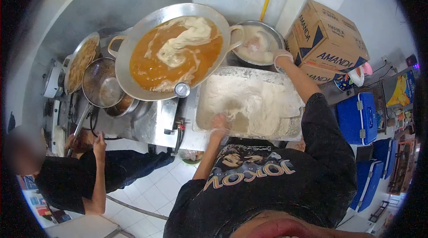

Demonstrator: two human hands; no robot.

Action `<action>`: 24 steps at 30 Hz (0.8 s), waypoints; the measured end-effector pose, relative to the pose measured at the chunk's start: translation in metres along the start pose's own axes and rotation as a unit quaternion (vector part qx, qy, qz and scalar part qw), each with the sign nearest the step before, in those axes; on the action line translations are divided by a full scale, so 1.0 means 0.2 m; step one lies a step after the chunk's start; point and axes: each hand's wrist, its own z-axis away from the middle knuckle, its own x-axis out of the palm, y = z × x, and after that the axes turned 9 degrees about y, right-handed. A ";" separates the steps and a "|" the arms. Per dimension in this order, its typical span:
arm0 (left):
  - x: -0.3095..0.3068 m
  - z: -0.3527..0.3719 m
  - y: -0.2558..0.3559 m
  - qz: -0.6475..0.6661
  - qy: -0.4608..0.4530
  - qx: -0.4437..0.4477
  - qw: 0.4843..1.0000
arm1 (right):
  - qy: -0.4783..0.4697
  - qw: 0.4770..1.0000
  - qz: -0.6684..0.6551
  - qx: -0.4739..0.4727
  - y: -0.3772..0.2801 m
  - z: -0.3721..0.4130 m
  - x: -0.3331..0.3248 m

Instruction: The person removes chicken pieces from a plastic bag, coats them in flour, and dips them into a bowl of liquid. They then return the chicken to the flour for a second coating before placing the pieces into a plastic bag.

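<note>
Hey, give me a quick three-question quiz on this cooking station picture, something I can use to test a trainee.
1. True or false: the left hand is down in the flour tray.
2. Multiple choice: where is the right hand? A) in the flour beside the other hand; B) at the rim of the metal bowl behind the tray; C) down at the person's side.
3. Short answer: what word is printed on the cardboard boxes to the right?

Key: 1 true; 2 B; 3 AMANDA.
</note>
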 end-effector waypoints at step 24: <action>-0.27 -0.27 0.64 -0.126 -0.192 0.181 0.956 | -0.128 0.992 -0.018 -0.007 -0.01 -0.06 -0.10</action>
